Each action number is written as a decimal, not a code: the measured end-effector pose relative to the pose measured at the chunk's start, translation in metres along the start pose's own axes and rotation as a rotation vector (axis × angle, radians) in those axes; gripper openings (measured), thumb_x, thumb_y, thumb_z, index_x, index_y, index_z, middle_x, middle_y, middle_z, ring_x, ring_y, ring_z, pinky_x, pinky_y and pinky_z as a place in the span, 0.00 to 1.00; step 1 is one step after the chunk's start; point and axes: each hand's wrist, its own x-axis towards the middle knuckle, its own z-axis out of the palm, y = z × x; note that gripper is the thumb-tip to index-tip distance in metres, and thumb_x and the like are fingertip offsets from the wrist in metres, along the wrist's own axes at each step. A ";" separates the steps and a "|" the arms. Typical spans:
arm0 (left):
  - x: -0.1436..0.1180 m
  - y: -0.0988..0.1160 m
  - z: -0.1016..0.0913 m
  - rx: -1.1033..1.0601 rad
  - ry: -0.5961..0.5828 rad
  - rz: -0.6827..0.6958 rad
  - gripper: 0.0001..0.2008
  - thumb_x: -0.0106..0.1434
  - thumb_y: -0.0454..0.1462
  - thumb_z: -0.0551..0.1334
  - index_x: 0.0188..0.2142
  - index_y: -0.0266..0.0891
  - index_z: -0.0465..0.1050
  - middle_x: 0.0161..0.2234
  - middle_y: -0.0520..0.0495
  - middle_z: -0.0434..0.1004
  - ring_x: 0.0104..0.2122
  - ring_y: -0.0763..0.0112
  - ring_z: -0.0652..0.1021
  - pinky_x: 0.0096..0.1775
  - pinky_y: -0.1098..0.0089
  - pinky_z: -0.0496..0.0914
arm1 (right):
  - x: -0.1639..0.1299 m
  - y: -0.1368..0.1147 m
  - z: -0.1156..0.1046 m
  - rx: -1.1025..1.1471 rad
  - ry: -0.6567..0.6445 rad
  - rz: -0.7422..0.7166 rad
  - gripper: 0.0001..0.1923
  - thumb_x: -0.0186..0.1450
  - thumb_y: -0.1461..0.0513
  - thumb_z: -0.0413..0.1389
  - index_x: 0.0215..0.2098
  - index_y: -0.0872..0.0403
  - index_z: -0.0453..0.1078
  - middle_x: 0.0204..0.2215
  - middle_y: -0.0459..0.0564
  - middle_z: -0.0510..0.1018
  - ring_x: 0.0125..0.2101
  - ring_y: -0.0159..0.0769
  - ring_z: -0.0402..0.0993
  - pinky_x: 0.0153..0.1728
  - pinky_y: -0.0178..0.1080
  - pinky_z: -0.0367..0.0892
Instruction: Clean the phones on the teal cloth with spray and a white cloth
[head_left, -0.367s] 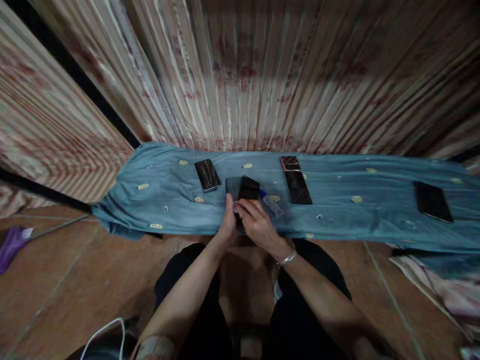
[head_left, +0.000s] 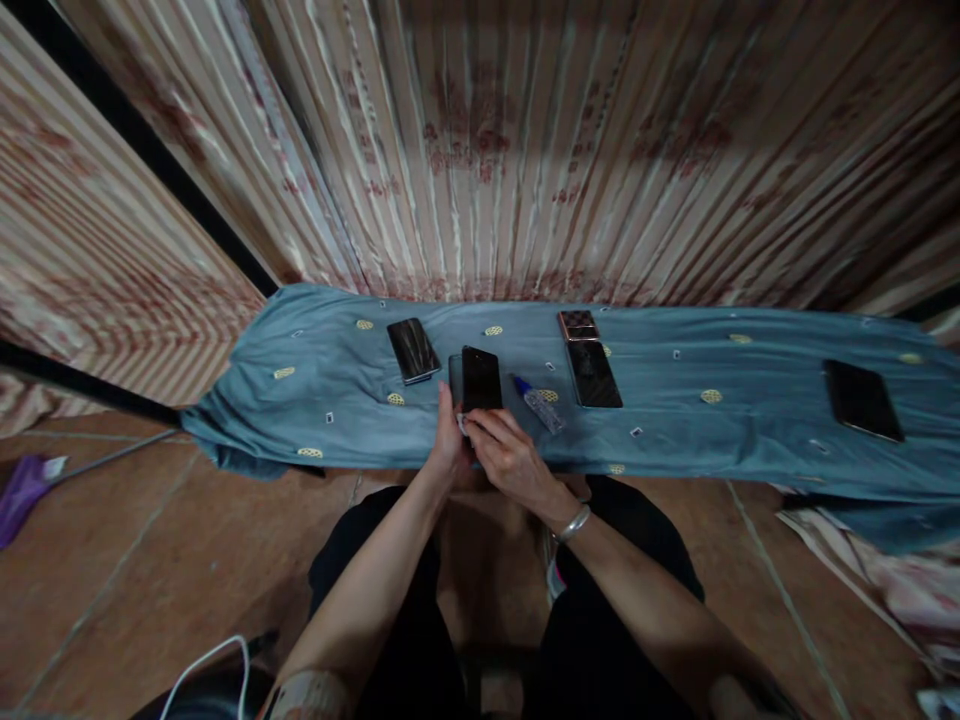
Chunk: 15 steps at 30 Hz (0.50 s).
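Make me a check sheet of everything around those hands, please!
Surface: blue cloth with small yellow motifs, spread over a brown tiled floor.
Things in hand: black phone, held at its near end by both hands.
Clutter: dark phone; another phone with a checkered item beyond it; tablet; small blue-capped tube.
Hands: left hand and right hand grip the phone.
Cables: white cable.
Surroundings: striped curtain; purple item.

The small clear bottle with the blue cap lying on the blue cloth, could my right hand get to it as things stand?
Probably yes. The small clear bottle with the blue cap lies just beyond the right hand with bare blue cloth between, but that hand is on the black phone.
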 end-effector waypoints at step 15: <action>0.002 0.014 -0.006 -0.146 -0.070 0.074 0.31 0.67 0.55 0.45 0.36 0.34 0.77 0.32 0.40 0.81 0.41 0.61 0.80 0.47 0.63 0.72 | -0.001 0.015 -0.005 -0.054 -0.001 0.059 0.17 0.71 0.67 0.45 0.52 0.60 0.73 0.47 0.58 0.77 0.46 0.42 0.69 0.51 0.43 0.72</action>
